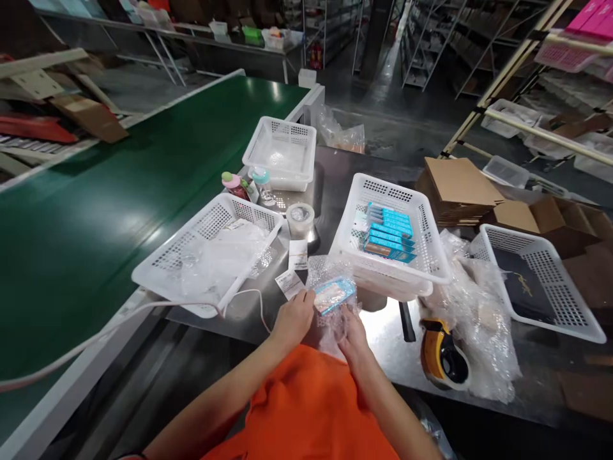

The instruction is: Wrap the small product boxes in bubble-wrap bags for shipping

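Low in the head view, a small blue box (335,295) lies inside clear bubble wrap (330,267) at the front of the dark metal table. My left hand (293,318) has its fingers closed at the wrap's left edge. From the lower right, my right hand (353,329) grips the wrapped box, its fingers partly hidden by the plastic. Two white printed labels (298,254) lie just beyond my left hand. A basket to the right holds several similar blue boxes (389,233).
A white basket (211,214) of clear plastic bags stands left; another white basket (253,153) is behind it, near two bottles and a tape roll (300,219). At right are a tape dispenser (443,358), loose bubble wrap and flat cartons (460,182). A green conveyor (143,166) runs alongside; a cable crosses its edge.
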A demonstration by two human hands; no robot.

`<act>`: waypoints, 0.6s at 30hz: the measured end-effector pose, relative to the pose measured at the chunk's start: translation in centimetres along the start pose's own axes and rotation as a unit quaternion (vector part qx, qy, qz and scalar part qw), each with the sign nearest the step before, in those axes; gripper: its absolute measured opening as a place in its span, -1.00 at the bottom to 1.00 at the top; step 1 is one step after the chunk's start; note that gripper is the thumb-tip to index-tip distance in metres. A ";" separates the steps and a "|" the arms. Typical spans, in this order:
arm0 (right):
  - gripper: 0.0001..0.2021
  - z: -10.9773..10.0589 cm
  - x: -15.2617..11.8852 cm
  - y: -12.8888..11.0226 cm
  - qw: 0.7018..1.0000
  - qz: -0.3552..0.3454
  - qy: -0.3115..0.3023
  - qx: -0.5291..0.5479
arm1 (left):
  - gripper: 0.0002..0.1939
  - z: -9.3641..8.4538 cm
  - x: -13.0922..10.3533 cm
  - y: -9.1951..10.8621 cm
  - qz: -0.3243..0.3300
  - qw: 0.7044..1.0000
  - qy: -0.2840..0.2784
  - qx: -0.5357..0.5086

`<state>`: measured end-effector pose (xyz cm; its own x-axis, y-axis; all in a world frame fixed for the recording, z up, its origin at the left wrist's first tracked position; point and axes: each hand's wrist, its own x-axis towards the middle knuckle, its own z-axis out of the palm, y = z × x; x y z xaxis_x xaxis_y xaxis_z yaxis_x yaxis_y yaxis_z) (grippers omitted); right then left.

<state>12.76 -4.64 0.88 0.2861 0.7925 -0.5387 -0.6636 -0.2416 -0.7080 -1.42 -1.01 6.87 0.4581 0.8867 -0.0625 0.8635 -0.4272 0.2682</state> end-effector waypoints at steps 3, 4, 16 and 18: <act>-0.69 0.7 -0.4 0.6 1.000 -0.004 0.009 0.016 | -0.79 0.1 1.1 0.0 0.003 0.998 0.056 -0.011; -0.69 0.9 -0.5 0.7 1.000 -0.008 0.016 0.021 | -0.81 0.1 1.5 0.0 0.001 0.997 0.080 -0.010; -0.81 1.3 -2.5 -0.7 0.986 -0.134 0.058 -0.085 | -0.79 2.0 0.8 2.0 0.104 0.980 0.134 -0.107; -0.82 1.2 -2.5 -1.0 0.984 -0.127 0.010 -0.125 | -0.77 1.6 0.7 2.3 0.073 0.985 0.112 -0.109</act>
<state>11.90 -5.66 3.47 0.4363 0.8345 -0.3365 -0.3779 -0.1695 -0.9102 1.23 -1.68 5.90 0.4950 0.8456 0.1998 0.7141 -0.5269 0.4608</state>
